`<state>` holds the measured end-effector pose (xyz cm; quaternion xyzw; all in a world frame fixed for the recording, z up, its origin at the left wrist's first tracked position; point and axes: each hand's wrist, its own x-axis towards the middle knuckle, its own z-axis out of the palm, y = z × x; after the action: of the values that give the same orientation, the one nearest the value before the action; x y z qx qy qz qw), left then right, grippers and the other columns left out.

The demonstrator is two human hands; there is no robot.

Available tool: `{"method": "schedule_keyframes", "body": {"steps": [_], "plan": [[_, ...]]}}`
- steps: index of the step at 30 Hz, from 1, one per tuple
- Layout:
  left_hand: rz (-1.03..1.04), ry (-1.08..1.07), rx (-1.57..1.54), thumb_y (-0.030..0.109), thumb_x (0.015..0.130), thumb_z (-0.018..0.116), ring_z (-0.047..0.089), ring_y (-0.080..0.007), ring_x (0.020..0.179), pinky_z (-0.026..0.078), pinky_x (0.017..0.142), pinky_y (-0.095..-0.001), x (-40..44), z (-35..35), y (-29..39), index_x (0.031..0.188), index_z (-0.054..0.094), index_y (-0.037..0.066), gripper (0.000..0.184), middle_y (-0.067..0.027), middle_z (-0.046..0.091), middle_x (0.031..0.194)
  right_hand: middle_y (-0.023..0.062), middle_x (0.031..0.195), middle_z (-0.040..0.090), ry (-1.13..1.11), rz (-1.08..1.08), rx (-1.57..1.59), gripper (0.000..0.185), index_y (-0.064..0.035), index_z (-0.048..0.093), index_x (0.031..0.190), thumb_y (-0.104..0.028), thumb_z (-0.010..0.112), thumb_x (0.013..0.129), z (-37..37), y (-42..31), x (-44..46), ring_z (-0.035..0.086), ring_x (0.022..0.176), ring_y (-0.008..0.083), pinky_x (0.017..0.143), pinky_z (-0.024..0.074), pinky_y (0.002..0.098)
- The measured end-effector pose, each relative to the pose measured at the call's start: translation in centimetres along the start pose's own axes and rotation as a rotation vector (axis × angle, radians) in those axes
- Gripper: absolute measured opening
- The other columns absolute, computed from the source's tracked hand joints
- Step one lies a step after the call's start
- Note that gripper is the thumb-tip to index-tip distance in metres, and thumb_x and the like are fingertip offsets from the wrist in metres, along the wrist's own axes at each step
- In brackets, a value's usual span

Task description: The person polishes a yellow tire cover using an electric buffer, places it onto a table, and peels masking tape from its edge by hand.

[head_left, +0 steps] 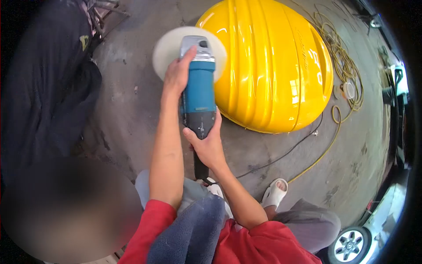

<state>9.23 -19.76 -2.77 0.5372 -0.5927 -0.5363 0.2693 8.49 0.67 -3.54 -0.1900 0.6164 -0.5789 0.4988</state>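
A teal and black angle polisher [198,88] with a grey metal head stands out in front of me, its rear end towards my body. My left hand [176,74] is closed on the left side of its head, thumb up along the metal. Around the black rear body my right hand [208,141] is wrapped, thumb and fingers on either side. The round white polishing pad [167,53] looks blurred at its rim. Its right edge overlaps the left side of a glossy yellow ribbed shell [268,70]; I cannot tell whether they touch.
A black cord [268,165] runs from the polisher across the concrete floor [132,105]. A yellow hose [323,154] trails to a coil [336,48] on the right, beside a small round container [348,90]. A person in dark clothes [48,83] is at left. A car wheel [349,246] shows lower right.
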Motion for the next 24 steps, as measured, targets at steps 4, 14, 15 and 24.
{"method": "schedule_keyframes", "body": {"steps": [4, 14, 15, 24], "plan": [[0.005, -0.025, 0.167, 0.068, 0.072, 0.053, 0.055, -0.0351, 0.110, 0.039, 0.095, -0.0360, 1.5, -0.3, 1.0, 0.109, 0.062, -0.008, 0.085, -0.0263, 0.060, 0.112, 0.0169, 0.093, 0.060, 0.004, 0.010, 0.093, 0.102, -0.0032, 0.002, 0.143, -0.024, 0.075, 0.075, 0.6, -2.6, -0.1, 0.059, 0.062, 0.0184, 0.055, 0.0482, 0.0319], [0.057, -0.055, 0.169, 0.064, 0.078, 0.053, 0.056, -0.0295, 0.108, 0.039, 0.094, -0.0335, 3.4, 1.2, 1.9, 0.113, 0.059, -0.010, 0.082, -0.0255, 0.060, 0.111, 0.0147, 0.094, 0.056, 0.084, -0.138, 0.017, 0.097, -0.0020, 0.007, 0.142, -0.022, 0.075, 0.076, 0.5, -1.0, 2.5, 0.053, 0.056, 0.0146, 0.048, 0.0451, 0.0283], [0.077, -0.105, 0.186, 0.063, 0.079, 0.052, 0.054, -0.0285, 0.110, 0.037, 0.095, -0.0324, 2.7, 1.6, 3.0, 0.116, 0.057, -0.009, 0.081, -0.0235, 0.059, 0.115, 0.0226, 0.107, 0.053, 0.080, -0.116, 0.062, 0.102, -0.0004, 0.005, 0.142, -0.029, 0.076, 0.074, 0.5, -1.5, 2.3, 0.055, 0.082, 0.0259, 0.070, 0.0442, 0.0341], [-0.002, -0.132, 0.045, 0.057, 0.085, 0.050, 0.059, -0.0200, 0.097, 0.045, 0.088, -0.0310, 4.6, 1.2, 4.2, 0.122, 0.054, -0.004, 0.071, -0.0150, 0.060, 0.113, 0.0283, 0.112, 0.056, 0.021, -0.073, -0.012, 0.104, -0.0035, 0.007, 0.143, -0.031, 0.077, 0.072, -1.7, -3.2, 4.5, 0.062, 0.093, 0.0353, 0.079, 0.0492, 0.0393]]}}
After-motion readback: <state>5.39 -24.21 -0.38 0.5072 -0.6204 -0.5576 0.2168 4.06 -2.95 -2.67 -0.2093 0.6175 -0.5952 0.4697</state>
